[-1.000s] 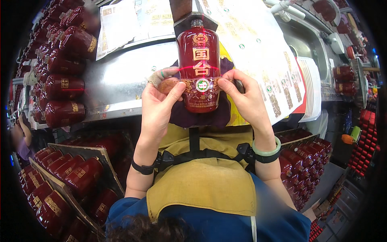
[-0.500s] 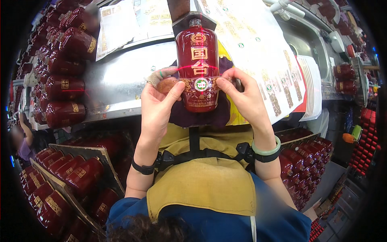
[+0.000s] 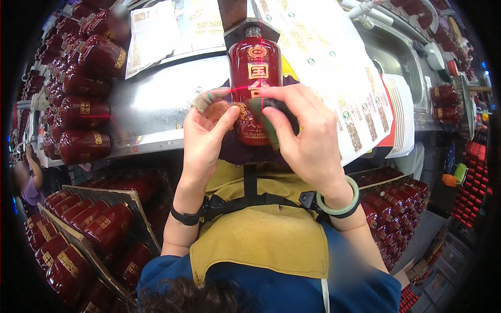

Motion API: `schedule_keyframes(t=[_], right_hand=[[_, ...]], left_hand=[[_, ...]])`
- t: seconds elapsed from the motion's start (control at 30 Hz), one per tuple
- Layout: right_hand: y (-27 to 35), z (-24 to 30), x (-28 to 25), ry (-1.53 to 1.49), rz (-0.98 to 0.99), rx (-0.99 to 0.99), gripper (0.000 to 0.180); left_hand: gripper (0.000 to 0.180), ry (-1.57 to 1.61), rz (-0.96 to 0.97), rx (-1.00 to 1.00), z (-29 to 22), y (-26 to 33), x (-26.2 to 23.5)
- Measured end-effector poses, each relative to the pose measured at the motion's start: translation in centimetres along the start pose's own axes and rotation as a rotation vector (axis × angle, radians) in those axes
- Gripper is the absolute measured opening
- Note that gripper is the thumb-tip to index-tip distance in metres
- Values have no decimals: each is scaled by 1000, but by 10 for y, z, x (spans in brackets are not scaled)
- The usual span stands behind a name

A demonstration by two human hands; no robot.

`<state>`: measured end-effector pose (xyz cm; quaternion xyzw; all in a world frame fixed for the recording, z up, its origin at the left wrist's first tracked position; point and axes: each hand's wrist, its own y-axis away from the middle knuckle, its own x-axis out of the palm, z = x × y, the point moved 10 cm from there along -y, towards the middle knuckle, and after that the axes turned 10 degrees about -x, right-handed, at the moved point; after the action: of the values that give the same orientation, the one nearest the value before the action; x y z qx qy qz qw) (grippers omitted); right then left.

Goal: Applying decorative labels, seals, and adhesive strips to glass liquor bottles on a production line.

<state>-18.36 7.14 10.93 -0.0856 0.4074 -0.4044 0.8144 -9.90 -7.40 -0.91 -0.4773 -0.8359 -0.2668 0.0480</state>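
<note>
We hold a dark red bottle [image 3: 254, 86] with gold markings upright at about 12 o'clock, in front of our chest and over the near edge of the metal surface [image 3: 151, 112]. Our left hand [image 3: 206, 141] closes its grip on the bottle's left side, thumb pressed against the lower body, the forefinger wearing a knitted finger cot. Our right hand [image 3: 305, 138] lies across the front of the bottle, fingers pressed together on its middle; a dark green piece shows under the fingers, though we cannot tell what it is. A thin red light line crosses the bottle just above them. A pale green bangle [image 3: 342, 203] circles the right wrist. Sheets of printed labels [image 3: 334, 68] lie on the surface at 1 o'clock. Rows of red bottles [image 3: 83, 99] lie at 10 o'clock, and more sit in trays [image 3: 78, 229] at 8 o'clock.
</note>
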Motion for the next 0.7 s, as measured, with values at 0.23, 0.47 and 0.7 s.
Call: schedule_keyframes(t=[0.23, 0.47, 0.7], right_hand=[[26, -44, -35, 6, -198, 254, 18], [40, -75, -25, 126, -216, 211, 20], [42, -65, -19, -321, -315, 366, 17]], left_hand=[[38, -48, -33, 22, -5, 1, 1], [49, -62, 4, 1, -6, -2, 4], [64, -61, 70, 31, -6, -5, 4]])
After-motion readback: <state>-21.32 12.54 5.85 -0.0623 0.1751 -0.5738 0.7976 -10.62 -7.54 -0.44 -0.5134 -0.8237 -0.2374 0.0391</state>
